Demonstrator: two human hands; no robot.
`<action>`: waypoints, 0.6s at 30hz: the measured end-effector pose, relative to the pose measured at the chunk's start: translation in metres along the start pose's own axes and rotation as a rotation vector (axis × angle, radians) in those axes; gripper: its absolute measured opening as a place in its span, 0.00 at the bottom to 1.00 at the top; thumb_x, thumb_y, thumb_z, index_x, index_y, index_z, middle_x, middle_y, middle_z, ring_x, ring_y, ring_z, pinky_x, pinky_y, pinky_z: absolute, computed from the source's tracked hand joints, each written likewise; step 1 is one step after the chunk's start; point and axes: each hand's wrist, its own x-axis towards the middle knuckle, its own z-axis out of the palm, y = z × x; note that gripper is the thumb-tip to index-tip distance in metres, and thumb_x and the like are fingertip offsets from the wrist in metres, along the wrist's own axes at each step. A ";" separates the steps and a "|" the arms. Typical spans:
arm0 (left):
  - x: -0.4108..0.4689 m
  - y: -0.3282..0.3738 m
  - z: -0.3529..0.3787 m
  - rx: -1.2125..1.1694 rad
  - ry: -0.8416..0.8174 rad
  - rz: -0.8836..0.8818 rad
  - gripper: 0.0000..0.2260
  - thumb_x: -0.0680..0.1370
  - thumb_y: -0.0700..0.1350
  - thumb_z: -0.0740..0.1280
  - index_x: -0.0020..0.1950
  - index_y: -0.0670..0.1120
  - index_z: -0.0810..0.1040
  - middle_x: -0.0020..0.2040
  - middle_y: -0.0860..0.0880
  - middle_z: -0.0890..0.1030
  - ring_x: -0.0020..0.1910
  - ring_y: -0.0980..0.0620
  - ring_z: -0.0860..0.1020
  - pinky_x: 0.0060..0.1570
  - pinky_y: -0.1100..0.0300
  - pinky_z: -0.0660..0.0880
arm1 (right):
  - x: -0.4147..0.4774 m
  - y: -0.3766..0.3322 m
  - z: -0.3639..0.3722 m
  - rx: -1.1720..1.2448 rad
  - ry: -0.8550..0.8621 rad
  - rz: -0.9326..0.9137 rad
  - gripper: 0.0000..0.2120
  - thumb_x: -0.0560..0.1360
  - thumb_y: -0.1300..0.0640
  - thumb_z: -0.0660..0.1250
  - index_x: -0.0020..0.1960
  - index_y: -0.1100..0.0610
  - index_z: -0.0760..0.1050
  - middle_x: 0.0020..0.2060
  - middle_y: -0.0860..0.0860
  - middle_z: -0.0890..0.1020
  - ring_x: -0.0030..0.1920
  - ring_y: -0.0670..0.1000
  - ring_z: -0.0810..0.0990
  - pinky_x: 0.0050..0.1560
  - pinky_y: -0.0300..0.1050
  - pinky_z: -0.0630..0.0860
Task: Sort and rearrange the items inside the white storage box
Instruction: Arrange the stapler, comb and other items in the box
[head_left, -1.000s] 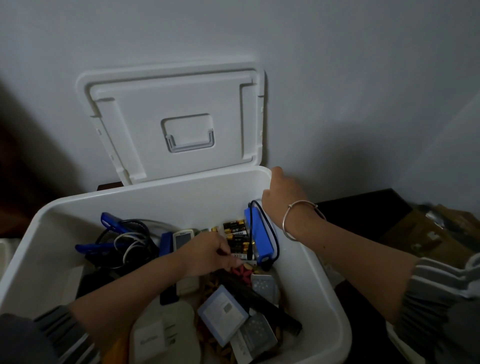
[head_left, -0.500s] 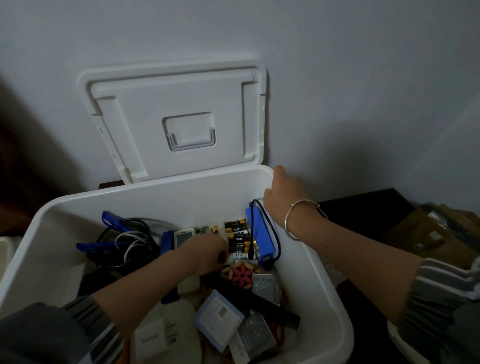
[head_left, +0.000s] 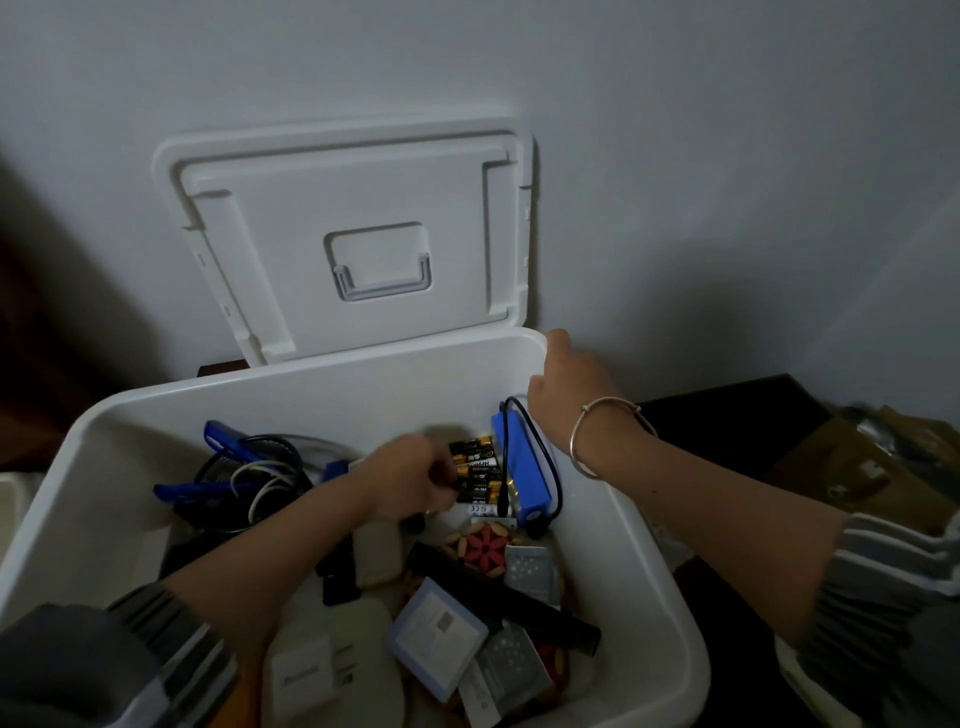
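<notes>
Two grips at the white storage box (head_left: 260, 387): left hand (head_left: 410, 478) around batteries (head_left: 480, 470), right hand (head_left: 569, 382) around rim (head_left: 537, 343).

A dark surface (head_left: 727, 410) shows just right of the right hand (head_left: 571, 384). The white storage box (head_left: 311, 395) stands on it under that hand, and brown packets (head_left: 857, 467) lie farther right.

In box (head_left: 311, 382): cables (head_left: 249, 467) left, batteries (head_left: 475, 467) centre, corded pack (head_left: 519, 467) right; lid (head_left: 363, 208) behind box.
</notes>
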 end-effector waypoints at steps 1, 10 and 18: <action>0.004 0.001 -0.005 -0.034 0.057 -0.003 0.07 0.72 0.44 0.71 0.49 0.46 0.80 0.44 0.52 0.80 0.46 0.53 0.78 0.45 0.63 0.72 | 0.001 0.000 0.000 0.002 0.000 0.004 0.13 0.78 0.64 0.58 0.61 0.60 0.63 0.35 0.49 0.70 0.32 0.46 0.70 0.30 0.39 0.68; 0.033 0.020 0.018 0.331 0.262 0.077 0.18 0.76 0.42 0.64 0.65 0.52 0.73 0.62 0.51 0.77 0.58 0.48 0.77 0.45 0.57 0.74 | -0.002 -0.003 -0.001 0.000 -0.017 0.005 0.14 0.78 0.62 0.59 0.63 0.60 0.63 0.49 0.57 0.77 0.43 0.52 0.75 0.42 0.44 0.75; 0.015 0.005 0.031 0.177 0.342 0.094 0.14 0.79 0.45 0.63 0.64 0.49 0.76 0.64 0.52 0.75 0.56 0.50 0.77 0.46 0.56 0.76 | -0.001 -0.002 -0.001 -0.006 -0.009 -0.002 0.14 0.78 0.63 0.58 0.62 0.60 0.63 0.43 0.54 0.74 0.40 0.52 0.74 0.41 0.45 0.76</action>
